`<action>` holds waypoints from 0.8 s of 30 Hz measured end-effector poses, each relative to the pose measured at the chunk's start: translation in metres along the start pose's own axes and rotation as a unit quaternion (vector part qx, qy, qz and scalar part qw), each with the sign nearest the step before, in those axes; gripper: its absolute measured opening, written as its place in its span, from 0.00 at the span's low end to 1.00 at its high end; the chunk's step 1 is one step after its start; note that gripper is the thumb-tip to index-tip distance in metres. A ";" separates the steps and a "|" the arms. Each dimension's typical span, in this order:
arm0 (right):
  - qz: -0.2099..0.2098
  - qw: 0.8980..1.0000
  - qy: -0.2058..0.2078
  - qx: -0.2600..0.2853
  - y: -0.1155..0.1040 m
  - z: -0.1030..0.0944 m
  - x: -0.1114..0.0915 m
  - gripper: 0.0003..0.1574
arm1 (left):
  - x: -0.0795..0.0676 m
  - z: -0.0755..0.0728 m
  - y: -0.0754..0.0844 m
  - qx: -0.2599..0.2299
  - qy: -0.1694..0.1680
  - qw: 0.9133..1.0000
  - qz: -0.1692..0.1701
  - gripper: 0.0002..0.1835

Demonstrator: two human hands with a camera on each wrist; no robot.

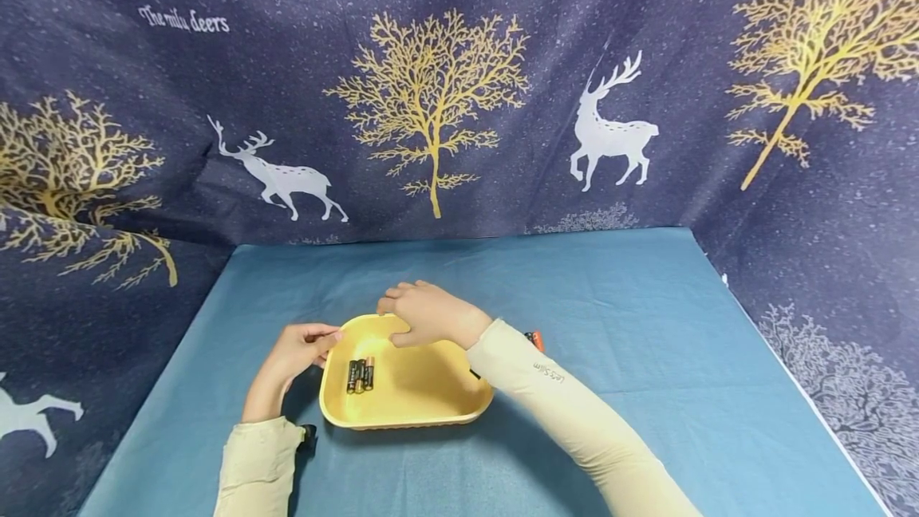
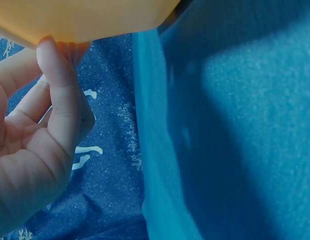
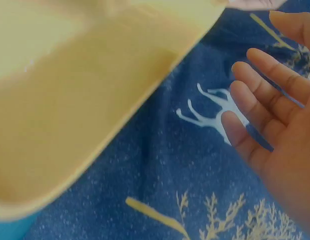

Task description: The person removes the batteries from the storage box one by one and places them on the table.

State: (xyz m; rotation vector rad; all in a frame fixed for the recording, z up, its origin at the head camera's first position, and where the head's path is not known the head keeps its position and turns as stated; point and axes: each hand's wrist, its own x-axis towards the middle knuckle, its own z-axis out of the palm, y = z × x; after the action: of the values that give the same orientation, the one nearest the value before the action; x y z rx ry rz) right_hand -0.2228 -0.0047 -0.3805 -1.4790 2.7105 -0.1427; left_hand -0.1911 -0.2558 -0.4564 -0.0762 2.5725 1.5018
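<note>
A yellow plastic tray [image 1: 416, 424] is at the middle front and casts a shadow on the blue cloth; it appears raised. My left hand [image 1: 296, 357] pinches the tray's left rim between thumb and fingers, which also shows in the left wrist view. My right hand [image 1: 429, 313] hovers at the tray's far rim with its fingers spread and holds nothing; in the right wrist view it is apart from the rim. Three batteries [image 1: 360, 374] lie side by side inside the tray on the left. A small dark object [image 1: 475, 373] shows at the tray's right side, partly hidden by my sleeve.
A blue cloth [image 1: 646, 421] covers the table. Just beyond my right sleeve lies a black and orange-red thing [image 1: 537, 341], partly covered, perhaps more batteries. A dark blue printed curtain [image 1: 502, 182] with deer and trees stands behind and at both sides.
</note>
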 end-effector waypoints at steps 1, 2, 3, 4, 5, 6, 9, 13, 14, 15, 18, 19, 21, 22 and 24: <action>0.001 1.000 -0.003 -0.005 -0.002 0.002 0.002 0.25 | 0.000 0.000 0.000 -0.001 0.000 1.000 -0.001 0.17; 0.001 1.000 -0.008 -0.009 -0.004 0.004 0.003 0.26 | 0.000 0.000 0.000 0.000 -0.001 1.000 -0.001 0.17; 0.001 1.000 -0.013 -0.012 -0.006 0.007 0.005 0.26 | 0.000 0.000 0.000 -0.001 -0.001 1.000 -0.002 0.17; 0.003 1.000 -0.018 -0.014 -0.008 0.009 0.007 0.26 | -0.001 0.000 0.001 -0.001 -0.001 1.000 -0.001 0.17; 0.005 1.000 -0.024 -0.017 -0.010 0.012 0.009 0.26 | -0.001 0.001 0.001 -0.001 0.000 1.000 0.000 0.17; 0.005 0.999 -0.029 -0.020 -0.012 0.014 0.011 0.27 | -0.001 0.001 0.001 0.000 0.000 1.000 0.002 0.17; 0.004 0.999 -0.044 -0.029 -0.017 0.023 0.018 0.27 | -0.002 0.001 0.001 -0.001 0.003 1.000 0.003 0.17; 0.000 0.998 -0.048 -0.030 -0.021 0.037 0.026 0.25 | -0.002 0.001 0.000 -0.008 0.002 1.000 0.003 0.17; 0.001 0.998 -0.050 -0.026 -0.023 0.039 0.027 0.24 | -0.002 0.001 0.000 -0.011 0.002 1.000 0.003 0.18; 0.003 0.998 -0.052 -0.022 -0.024 0.042 0.029 0.24 | -0.002 0.001 0.000 -0.011 0.001 1.000 0.004 0.18; 0.008 0.998 -0.066 -0.017 -0.027 0.047 0.033 0.24 | -0.002 0.001 0.001 -0.014 -0.001 1.000 0.004 0.18; 0.010 0.997 -0.073 -0.017 -0.028 0.048 0.034 0.23 | -0.003 0.001 0.001 -0.013 -0.002 1.000 0.004 0.18; 0.010 0.996 -0.081 -0.024 -0.030 0.051 0.036 0.24 | -0.003 0.001 0.002 -0.011 -0.003 1.000 0.004 0.19; 0.010 0.996 -0.086 -0.028 -0.031 0.052 0.037 0.24 | -0.003 0.001 0.003 -0.011 -0.004 1.000 0.005 0.19; 0.010 0.995 -0.090 -0.041 -0.033 0.056 0.039 0.25 | -0.003 0.000 0.004 -0.010 -0.004 1.000 0.006 0.19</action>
State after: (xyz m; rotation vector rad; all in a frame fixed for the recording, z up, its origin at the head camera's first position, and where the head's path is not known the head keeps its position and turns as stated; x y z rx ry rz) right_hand -0.2116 -0.0580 -0.4324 -1.4078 2.6155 0.0995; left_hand -0.1883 -0.2536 -0.4527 -0.0567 2.5562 1.5302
